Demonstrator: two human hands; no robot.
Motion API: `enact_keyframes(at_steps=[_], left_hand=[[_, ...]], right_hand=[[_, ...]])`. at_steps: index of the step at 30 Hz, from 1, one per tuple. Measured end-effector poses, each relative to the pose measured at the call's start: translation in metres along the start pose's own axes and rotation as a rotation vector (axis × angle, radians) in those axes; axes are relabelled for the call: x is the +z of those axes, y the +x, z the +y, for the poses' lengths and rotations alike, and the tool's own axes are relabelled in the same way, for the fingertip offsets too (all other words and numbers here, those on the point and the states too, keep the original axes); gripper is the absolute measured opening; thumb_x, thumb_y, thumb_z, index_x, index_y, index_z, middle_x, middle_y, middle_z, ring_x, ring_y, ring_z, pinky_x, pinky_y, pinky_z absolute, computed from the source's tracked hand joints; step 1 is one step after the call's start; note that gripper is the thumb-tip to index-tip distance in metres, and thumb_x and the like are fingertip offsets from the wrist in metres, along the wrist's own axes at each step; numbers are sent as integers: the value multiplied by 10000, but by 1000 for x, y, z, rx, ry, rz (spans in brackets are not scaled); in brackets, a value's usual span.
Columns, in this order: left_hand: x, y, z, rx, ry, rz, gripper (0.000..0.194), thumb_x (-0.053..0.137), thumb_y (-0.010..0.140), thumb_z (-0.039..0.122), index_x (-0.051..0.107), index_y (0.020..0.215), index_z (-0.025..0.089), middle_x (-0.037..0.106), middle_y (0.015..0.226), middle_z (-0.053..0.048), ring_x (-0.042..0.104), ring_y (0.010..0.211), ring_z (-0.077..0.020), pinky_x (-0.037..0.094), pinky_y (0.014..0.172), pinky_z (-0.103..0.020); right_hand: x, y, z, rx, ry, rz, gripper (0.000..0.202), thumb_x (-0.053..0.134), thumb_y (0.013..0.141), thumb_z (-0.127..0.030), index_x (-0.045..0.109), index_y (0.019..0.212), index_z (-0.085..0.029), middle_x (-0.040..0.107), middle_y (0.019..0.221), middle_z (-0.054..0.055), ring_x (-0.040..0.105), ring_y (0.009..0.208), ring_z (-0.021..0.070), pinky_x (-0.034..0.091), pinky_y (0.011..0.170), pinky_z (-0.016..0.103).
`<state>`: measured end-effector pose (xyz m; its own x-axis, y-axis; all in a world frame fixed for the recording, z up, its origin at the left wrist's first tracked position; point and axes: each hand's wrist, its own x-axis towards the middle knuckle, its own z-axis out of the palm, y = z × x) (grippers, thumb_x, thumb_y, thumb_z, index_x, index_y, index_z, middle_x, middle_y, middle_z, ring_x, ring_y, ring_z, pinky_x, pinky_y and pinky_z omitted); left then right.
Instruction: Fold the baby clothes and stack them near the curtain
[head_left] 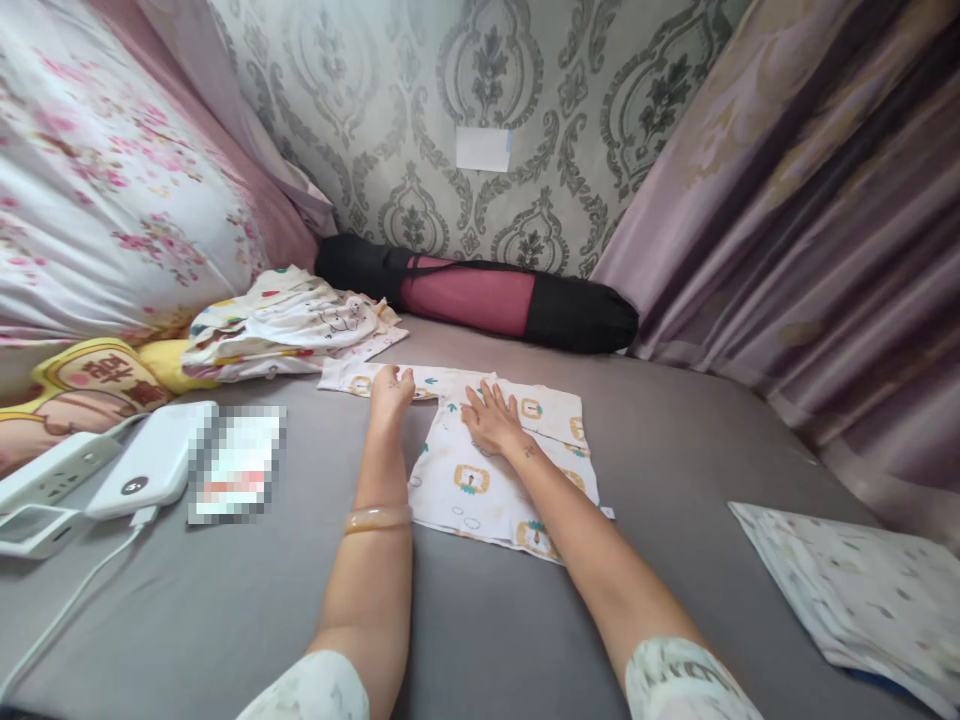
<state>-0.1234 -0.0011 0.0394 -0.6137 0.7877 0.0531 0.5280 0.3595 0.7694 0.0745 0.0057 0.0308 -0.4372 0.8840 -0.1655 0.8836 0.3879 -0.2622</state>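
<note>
A small white garment (442, 490) with orange animal prints lies on the grey sheet (480, 610). One sleeve stretches out to the left, while the right side looks folded over the body. My left hand (393, 388) is on the extended sleeve, its thumb and fingers apart at the tips; whether it pinches any cloth is hidden. My right hand (493, 420) rests flat on the upper middle of the garment, fingers spread.
At left are crumpled clothes (300, 325), a yellow cushion (97, 380), a white power bank (161, 460) with a cable, a power strip (56, 475) and a blurred packet (238, 465). A black-and-red bag (469, 295) lies behind. Folded cloth (862, 590) sits right.
</note>
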Motion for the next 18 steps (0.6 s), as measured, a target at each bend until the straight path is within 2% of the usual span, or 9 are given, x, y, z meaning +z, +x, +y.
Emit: enact_keyframes(at_steps=[6,12,14,18], left_hand=[[-6,-6,-4,-168,106,198,419,478,871,314,605,1200,87,618,1176,-209,468,1263,-313,343,1062,-423],[-13,-12,-5,-444,102,350,370,502,831,360,632,1145,214,486,1321,-192,437,1229,-380,381,960,-500],[-13,-10,-7,-454,121,380,328,488,831,347,649,1091,229,493,1310,-182,421,1230,-386,373,946,-521],[-9,-5,-14,-374,151,391,285,465,830,303,676,997,208,468,1348,-193,372,1261,-411,340,949,-565]], right_hand=[[2,-2,-1,4,-34,23,588,165,1002,-486,207,1547,-270,80,1629,67,16,1486,277,15,1156,536],[4,0,1,-6,-63,28,596,169,998,-503,201,1547,-274,80,1629,69,24,1484,286,24,1151,540],[5,1,2,-5,-64,22,597,168,998,-506,188,1550,-278,72,1631,66,14,1485,284,16,1152,539],[6,1,2,-7,-59,25,599,166,998,-506,194,1548,-272,72,1630,73,10,1484,292,15,1151,551]])
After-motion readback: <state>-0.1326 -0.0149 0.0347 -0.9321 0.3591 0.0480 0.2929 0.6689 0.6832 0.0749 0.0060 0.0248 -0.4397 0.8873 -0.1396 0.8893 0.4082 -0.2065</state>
